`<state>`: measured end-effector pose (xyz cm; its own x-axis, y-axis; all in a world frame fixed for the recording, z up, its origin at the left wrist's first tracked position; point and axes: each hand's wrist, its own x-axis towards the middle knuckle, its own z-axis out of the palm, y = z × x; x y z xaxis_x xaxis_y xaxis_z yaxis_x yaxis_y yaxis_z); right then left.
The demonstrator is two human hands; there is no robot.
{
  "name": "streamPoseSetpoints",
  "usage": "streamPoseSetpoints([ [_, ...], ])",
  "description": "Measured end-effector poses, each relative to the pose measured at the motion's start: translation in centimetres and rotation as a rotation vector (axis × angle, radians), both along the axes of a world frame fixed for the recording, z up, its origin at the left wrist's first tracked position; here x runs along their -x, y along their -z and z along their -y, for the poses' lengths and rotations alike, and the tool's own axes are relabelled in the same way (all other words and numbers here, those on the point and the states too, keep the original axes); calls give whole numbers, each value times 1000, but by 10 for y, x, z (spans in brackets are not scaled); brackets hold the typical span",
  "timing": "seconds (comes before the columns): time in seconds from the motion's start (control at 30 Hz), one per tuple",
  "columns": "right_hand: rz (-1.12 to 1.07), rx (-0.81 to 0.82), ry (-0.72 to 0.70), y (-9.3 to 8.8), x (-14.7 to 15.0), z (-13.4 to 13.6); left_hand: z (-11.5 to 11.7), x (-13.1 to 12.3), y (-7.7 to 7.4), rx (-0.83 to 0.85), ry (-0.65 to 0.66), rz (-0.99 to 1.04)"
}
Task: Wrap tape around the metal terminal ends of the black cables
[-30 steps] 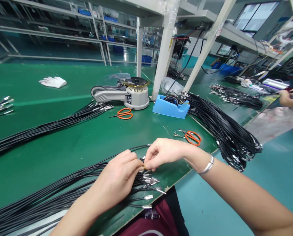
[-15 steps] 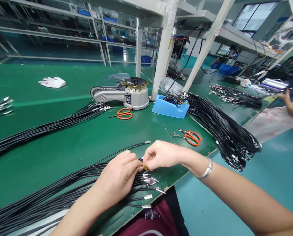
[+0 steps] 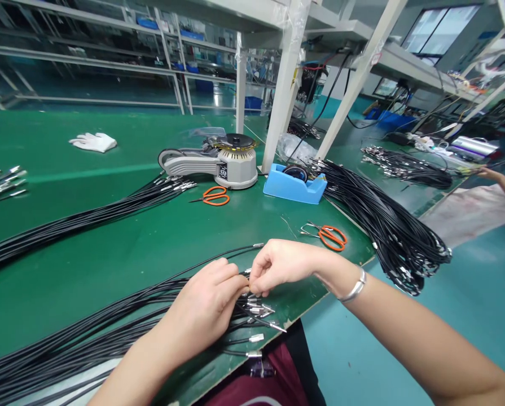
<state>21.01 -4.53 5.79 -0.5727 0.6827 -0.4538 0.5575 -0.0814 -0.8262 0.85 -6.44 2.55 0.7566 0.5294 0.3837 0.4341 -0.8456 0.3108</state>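
My left hand (image 3: 212, 296) is closed, its thumb and forefinger pinching the end of a black cable. My right hand (image 3: 273, 269), with a bangle on the wrist, meets those fingertips in a pinch. The small strip of yellow tape between them is almost wholly hidden now. Under and beside my left hand lies a spread of black cables (image 3: 121, 313), their metal connectors (image 3: 260, 309) pointing right near the table edge. One separate cable end (image 3: 257, 246) rests just beyond my fingers.
Orange-handled scissors (image 3: 333, 238) lie right of my hands, another pair (image 3: 216, 195) farther back. Behind stand a blue tape dispenser (image 3: 294, 185) and a grey tape machine (image 3: 237, 169). Coiled cables (image 3: 383, 225) overhang the right edge. Farther left are a cable bundle (image 3: 87, 214) and a white glove (image 3: 93, 142).
My right fingers have turned slightly and closed in on the left fingertips, covering the yellow tape that showed before. At far right, another person's arm has shifted.
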Motion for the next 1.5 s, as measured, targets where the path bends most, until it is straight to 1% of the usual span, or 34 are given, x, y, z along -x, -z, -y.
streamPoseSetpoints([
  [0.1,-15,15,-3,2,0,-2,0,-1,0,-27,11,0],
  [0.23,-96,47,43,3,0,-3,-2,0,1,-7,-14,7],
  [0.33,-222,70,112,6,-3,-5,-4,1,0,77,-77,73],
  [0.4,-323,59,196,11,-5,-4,-4,1,-1,168,-151,161],
  [0.47,-435,-16,329,19,-5,0,-4,1,-3,282,-257,255],
  [0.57,-608,-202,529,32,2,11,-2,0,-8,452,-424,356],
  [0.63,-668,-297,604,39,9,19,0,-2,-11,557,-487,394],
  [0.67,-680,-325,635,41,13,23,1,-3,-13,606,-499,405],
  [0.77,-686,-325,718,41,23,29,3,-4,-15,751,-478,427],
  [0.87,-685,-253,757,35,27,28,3,-4,-14,922,-436,430],
  [0.93,-664,-212,787,32,29,27,2,-5,-13,986,-428,450],
  [1.0,-644,-181,825,29,30,26,2,-6,-11,962,-444,508],
  [1.07,-634,-163,856,28,32,26,3,-8,-10,880,-459,558],
  [1.13,-627,-154,873,27,35,26,4,-9,-10,807,-462,572],
  [1.2,-614,-145,877,26,37,26,4,-9,-10,792,-461,579],
  [1.27,-604,-130,874,25,38,27,5,-9,-11,847,-466,611],
  [1.4,-624,-98,882,26,39,27,5,-10,-12,1010,-488,687],
  [1.5,-659,-91,854,28,38,27,4,-10,-15,1086,-495,704],
])
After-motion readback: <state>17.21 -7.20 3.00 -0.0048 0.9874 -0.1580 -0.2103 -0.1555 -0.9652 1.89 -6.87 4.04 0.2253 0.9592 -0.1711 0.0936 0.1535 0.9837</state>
